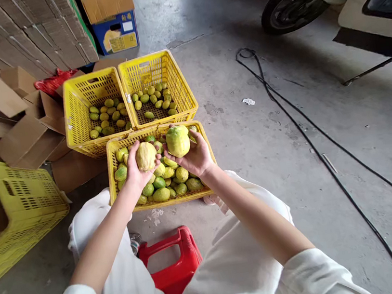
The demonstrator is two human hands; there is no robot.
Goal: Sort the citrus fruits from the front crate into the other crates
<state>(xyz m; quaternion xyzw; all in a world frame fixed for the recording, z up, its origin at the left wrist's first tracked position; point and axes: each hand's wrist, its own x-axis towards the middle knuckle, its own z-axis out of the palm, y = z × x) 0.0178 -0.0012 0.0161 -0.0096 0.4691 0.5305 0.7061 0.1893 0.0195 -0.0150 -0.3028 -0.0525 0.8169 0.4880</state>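
Note:
My left hand (135,170) is closed around a pale yellow, lumpy lemon (145,156). In my right hand (197,155) sits a bigger, yellow-green lemon (177,141), cupped by the fingers. Both are held up side by side over the near yellow crate (167,201), which is full of green and yellow lemons (161,194). Behind it stand two more yellow crates, the back left crate (77,107) and the back right crate (175,79). Each has a loose layer of smaller-looking lemons on its bottom.
Left of the crates lie open cardboard boxes (23,137) and a tilted yellow-green crate (31,199). A red plastic stool (183,261) is between my legs. Black cable (302,127) runs across the concrete floor at right, near a parked vehicle's wheel (293,7). Stacked cardboard (20,35) stands at back left.

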